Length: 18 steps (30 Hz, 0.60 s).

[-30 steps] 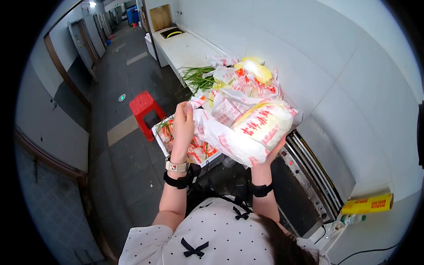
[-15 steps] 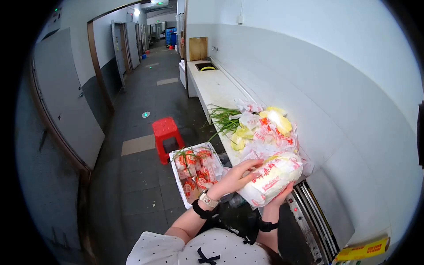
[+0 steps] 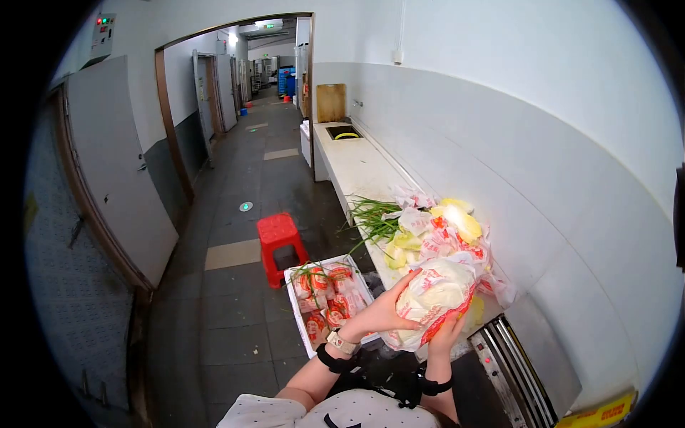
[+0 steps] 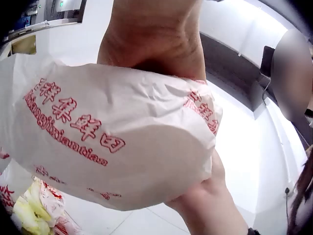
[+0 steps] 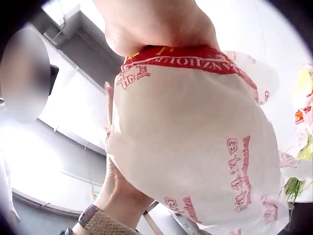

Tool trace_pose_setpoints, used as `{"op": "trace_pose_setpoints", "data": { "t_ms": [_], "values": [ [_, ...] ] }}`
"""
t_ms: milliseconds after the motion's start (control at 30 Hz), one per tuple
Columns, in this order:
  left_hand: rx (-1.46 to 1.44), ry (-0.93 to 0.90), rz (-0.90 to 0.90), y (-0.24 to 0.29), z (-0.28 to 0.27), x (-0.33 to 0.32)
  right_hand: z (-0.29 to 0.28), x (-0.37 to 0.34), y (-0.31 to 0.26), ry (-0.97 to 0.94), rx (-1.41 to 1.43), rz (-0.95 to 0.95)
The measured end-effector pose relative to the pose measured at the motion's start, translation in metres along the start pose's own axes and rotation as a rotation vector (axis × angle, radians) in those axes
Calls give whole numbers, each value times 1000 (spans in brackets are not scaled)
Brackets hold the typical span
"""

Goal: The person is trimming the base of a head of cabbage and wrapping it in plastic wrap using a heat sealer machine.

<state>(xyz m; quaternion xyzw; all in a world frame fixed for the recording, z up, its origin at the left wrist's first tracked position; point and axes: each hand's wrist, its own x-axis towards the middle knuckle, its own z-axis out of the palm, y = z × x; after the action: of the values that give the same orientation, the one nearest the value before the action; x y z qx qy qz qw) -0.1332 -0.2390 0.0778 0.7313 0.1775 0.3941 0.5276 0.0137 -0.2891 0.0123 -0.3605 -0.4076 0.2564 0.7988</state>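
Note:
Both hands hold a napa cabbage point(image 3: 433, 287) wrapped in white paper with red lettering, raised near the counter's close end. My left hand point(image 3: 387, 312) grips its left side, thumb and fingers spread apart over the paper. On the right, my right hand point(image 3: 446, 335) holds it from below and the side. A red printed band point(image 5: 195, 58) runs across the wrapping under the right hand in the right wrist view. In the left wrist view the paper point(image 4: 112, 142) covers the cabbage, and most of the left hand's fingers are hidden behind it.
Loose cabbage leaves point(image 3: 460, 222), crumpled printed paper and green stalks point(image 3: 376, 219) lie on the white counter point(image 3: 357, 160). Below left stand a white box point(image 3: 290, 303) of wrapped bundles point(image 3: 335, 310) and a red stool point(image 3: 278, 230). A metal appliance point(image 3: 510, 374) is at right.
The loose paper flap the left hand pulled on is now folded over the cabbage. The bundle has been turned, bringing the red band into view. The head view has tilted up toward the corridor.

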Motion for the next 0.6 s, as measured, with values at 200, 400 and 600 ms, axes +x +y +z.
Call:
{"op": "trace_pose_setpoints", "data": {
  "t_ms": [200,400,600],
  "values": [
    [-67,167,-49,-1,-13,-2,45,16,-24,110,-75,14],
    [-74,323,-16,-5,-42,-1,85,30,-23,82,-212,-87],
    [-238,330,-99,-23,-67,5,112,43,-21,0,-439,-246]
  ]
}}
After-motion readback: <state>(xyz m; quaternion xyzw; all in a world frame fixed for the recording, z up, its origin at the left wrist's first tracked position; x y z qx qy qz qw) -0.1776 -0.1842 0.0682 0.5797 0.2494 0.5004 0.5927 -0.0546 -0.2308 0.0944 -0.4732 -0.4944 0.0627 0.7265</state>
